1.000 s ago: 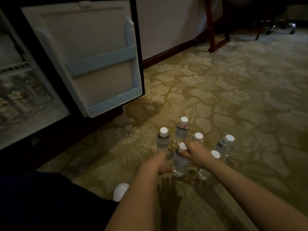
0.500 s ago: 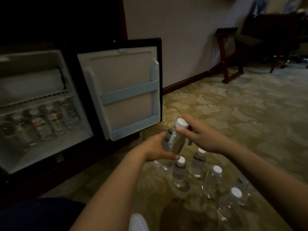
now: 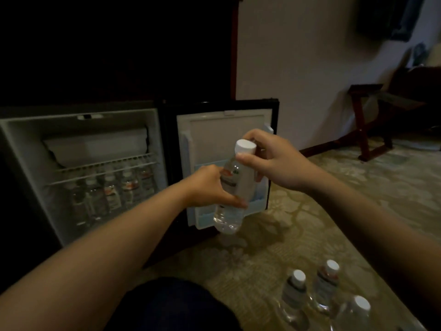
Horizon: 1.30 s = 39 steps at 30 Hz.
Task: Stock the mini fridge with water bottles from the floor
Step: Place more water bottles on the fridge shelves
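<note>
The left hand gripped the water bottle around its labelled middle, fingers and thumb curled round it. The right hand pinched the same bottle just under its white cap. The bottle hung tilted between them. Behind both hands stood the open door; left of the left hand, a row of bottles sat inside the mini fridge. Below the right forearm, 3 bottles stood on the carpet.

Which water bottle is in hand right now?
The tilted water bottle before the fridge door: left hand grips its body, right hand pinches its neck. Three others stand on the carpet; a row stands inside the mini fridge.
</note>
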Available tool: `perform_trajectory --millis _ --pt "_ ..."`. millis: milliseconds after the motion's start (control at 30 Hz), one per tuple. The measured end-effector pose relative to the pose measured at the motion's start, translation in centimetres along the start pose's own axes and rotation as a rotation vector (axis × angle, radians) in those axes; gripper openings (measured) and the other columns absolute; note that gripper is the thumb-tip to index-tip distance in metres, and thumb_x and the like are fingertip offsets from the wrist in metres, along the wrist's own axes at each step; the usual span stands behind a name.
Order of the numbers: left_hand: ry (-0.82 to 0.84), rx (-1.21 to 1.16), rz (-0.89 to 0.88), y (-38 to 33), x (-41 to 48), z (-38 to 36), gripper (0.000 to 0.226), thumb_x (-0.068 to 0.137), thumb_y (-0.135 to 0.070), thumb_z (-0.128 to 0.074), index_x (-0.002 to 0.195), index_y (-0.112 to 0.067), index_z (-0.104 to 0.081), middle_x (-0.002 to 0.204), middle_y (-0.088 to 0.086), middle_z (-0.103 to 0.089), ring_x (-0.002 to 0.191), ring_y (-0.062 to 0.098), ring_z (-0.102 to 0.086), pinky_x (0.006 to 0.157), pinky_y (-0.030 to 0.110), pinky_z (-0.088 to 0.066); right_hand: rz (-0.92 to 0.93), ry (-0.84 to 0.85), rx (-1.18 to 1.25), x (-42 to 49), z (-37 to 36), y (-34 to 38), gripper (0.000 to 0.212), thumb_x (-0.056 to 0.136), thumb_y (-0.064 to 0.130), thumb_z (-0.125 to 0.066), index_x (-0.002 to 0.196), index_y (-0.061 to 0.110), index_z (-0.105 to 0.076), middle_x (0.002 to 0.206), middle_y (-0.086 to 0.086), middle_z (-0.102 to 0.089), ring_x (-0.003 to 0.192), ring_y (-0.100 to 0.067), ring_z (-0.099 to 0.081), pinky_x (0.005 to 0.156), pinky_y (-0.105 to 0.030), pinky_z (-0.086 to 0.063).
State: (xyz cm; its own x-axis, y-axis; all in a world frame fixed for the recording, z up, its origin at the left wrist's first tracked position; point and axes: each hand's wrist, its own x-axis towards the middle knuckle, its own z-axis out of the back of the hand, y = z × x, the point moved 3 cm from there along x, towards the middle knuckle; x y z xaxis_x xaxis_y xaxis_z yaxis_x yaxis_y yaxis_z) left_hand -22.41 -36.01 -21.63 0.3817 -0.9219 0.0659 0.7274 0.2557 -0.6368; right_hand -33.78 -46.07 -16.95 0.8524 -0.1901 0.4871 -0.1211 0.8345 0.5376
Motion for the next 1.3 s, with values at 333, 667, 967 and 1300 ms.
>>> perform_trajectory --millis 333,667,967,1300 --pt "-0.157 0.087 0.087 7.8 -2.3 9.0 0.053 0.063 -0.039 -0.081 0.111 -0.030 -0.060 0.102 -0.017 -0.063 0.100 0.005 -0.061 0.076 0.013 -0.047 0.117 0.114 -0.066 9.5 -6.7 5.9 0.029 0.087 0.031 -0.063 0.105 0.012 -0.050 0.084 -0.003 -0.058 0.071 -0.019 -0.062 0.066 -0.038 -0.057" --pt "0.006 0.112 0.436 21.0 -0.5 11.8 0.078 0.081 -0.045 -0.065 0.146 -0.024 -0.027 0.151 -0.006 -0.033 0.135 0.018 -0.037 0.109 0.028 -0.032 0.056 0.341 -0.435 19.2 -19.8 3.4 0.032 0.096 0.031 -0.048 0.116 0.006 -0.043 0.107 -0.016 -0.056 0.092 -0.034 -0.056 0.065 -0.033 -0.037" --pt "0.003 0.146 0.575 31.0 0.7 10.1 0.054 0.087 -0.038 -0.060 0.136 -0.018 -0.047 0.143 0.005 -0.046 0.127 0.022 -0.047 0.104 0.027 -0.038 -0.083 0.523 -0.282 22.3 -29.8 -2.2 0.031 0.096 0.021 -0.044 0.124 0.007 -0.040 0.128 -0.017 -0.052 0.115 -0.032 -0.052 0.077 -0.027 -0.037" --pt "-0.143 -0.056 0.622 36.8 2.2 8.3 0.040 0.097 -0.026 -0.045 0.135 -0.013 -0.048 0.143 0.008 -0.046 0.128 0.023 -0.046 0.105 0.026 -0.036 -0.057 0.477 -0.283 23.9 -36.6 -6.9 0.047 0.098 0.015 -0.039 0.142 0.009 -0.026 0.122 -0.019 -0.057 0.111 -0.032 -0.056 0.092 -0.036 -0.046"
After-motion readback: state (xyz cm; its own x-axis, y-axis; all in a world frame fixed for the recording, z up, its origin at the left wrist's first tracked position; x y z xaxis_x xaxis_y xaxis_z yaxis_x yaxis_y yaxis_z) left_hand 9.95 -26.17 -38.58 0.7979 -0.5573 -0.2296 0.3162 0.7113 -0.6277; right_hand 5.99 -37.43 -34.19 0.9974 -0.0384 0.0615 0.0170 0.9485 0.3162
